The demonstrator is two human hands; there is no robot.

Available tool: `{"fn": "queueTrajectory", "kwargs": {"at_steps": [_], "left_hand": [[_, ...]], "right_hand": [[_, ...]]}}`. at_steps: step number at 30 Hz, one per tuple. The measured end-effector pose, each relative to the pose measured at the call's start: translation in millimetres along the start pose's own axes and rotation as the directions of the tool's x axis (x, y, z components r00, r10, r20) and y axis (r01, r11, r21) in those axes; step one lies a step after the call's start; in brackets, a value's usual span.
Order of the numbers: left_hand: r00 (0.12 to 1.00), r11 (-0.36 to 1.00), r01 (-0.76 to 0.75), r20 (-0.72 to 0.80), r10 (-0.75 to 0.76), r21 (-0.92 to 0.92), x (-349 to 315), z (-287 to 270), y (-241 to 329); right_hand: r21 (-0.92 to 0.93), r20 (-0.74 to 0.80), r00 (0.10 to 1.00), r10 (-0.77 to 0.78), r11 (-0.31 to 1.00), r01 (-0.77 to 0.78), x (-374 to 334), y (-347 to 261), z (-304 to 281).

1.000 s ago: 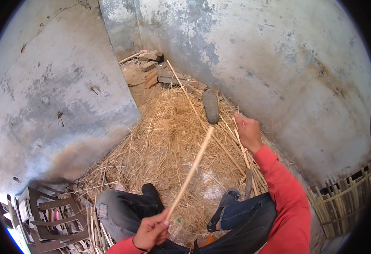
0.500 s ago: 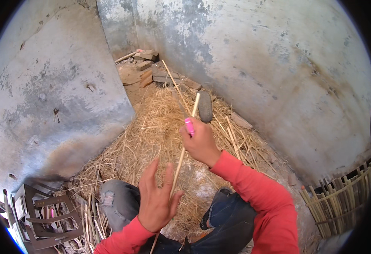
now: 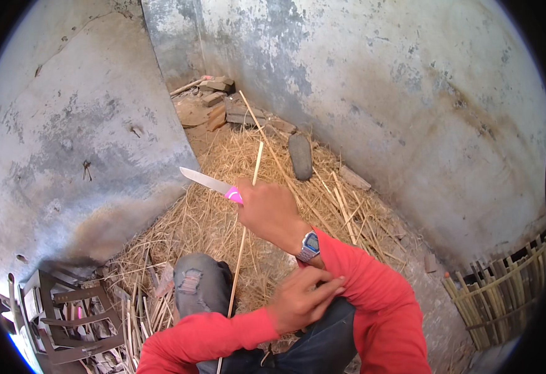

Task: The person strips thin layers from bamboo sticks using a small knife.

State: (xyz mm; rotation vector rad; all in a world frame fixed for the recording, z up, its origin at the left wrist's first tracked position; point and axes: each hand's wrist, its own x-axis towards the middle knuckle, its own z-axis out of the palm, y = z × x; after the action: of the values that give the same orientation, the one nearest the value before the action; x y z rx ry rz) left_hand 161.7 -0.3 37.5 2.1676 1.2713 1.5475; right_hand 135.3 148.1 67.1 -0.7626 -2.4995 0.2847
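Knife (image 3: pixel 209 181): pink handle, bare blade aimed up and to the left, above the straw (image 3: pixel 210 224).
Right hand (image 3: pixel 268 209): fingers closed around the knife's handle; digital watch (image 3: pixel 311 244) on its wrist.
Thin pale stick (image 3: pixel 240 262): slants from above the right hand, down past it and under the left sleeve (image 3: pixel 217 333). Whether the right fingers also pinch it, cannot tell.
Left hand (image 3: pixel 301 302): fingers loosely bent beside the right sleeve (image 3: pixel 379 280), clear of the blade. Whether they grip the cloth, cannot tell.
Grey oblong stone (image 3: pixel 300 158): on the straw, beyond the right hand.
Blade risk (judgement): a sharp inward turn of the right wrist could bring the edge to the left sleeve or ripped jeans (image 3: pixel 192 283), both on the blade's side.
Stick risk (judgement): with no firm hold, lifting the left forearm could knock it aside; bending so slender a length could snap it.
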Motion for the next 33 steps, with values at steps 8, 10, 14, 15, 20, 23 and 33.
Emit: {"fn": "queueTrajectory", "kwargs": {"at_steps": [8,10,14,15,20,23,33], "left_hand": [[0.879,0.823,0.360,-0.455,-0.142,0.439,-6.3,-62.4,-16.6],[0.820,0.846,0.440,-0.518,-0.243,0.300,-13.5,-65.0,-26.4],[0.699,0.734,0.612,-0.233,-0.676,-0.294,-22.8,-71.1,-34.5],[0.643,0.585,0.648,-0.062,-0.764,-0.487,-25.8,-73.0,-37.8],[0.556,0.411,0.717,0.106,-0.825,-0.563,-28.6,-89.2,-41.6],[0.559,0.378,0.656,0.083,-0.825,-0.654,-28.7,-99.7,-43.6],[0.559,0.264,0.575,0.137,-0.818,-0.774,-33.2,-110.9,-42.9]], "right_hand": [[-0.078,-0.080,0.994,-0.078,0.994,0.072,-12.8,5.4,-4.9],[-0.084,-0.097,0.991,-0.095,0.993,0.087,-15.4,4.6,-7.1],[-0.094,-0.109,0.988,-0.110,0.991,0.099,-17.4,4.9,-5.4],[-0.095,-0.121,0.986,-0.114,0.990,0.103,-17.7,5.2,-4.0],[0.003,-0.126,0.982,-0.138,0.990,0.140,-17.4,1.1,-8.2],[0.115,-0.073,0.988,-0.138,0.983,0.146,-23.7,-5.0,-33.7],[0.216,0.223,0.968,-0.120,0.974,0.071,-52.7,-4.7,-24.8]]}}
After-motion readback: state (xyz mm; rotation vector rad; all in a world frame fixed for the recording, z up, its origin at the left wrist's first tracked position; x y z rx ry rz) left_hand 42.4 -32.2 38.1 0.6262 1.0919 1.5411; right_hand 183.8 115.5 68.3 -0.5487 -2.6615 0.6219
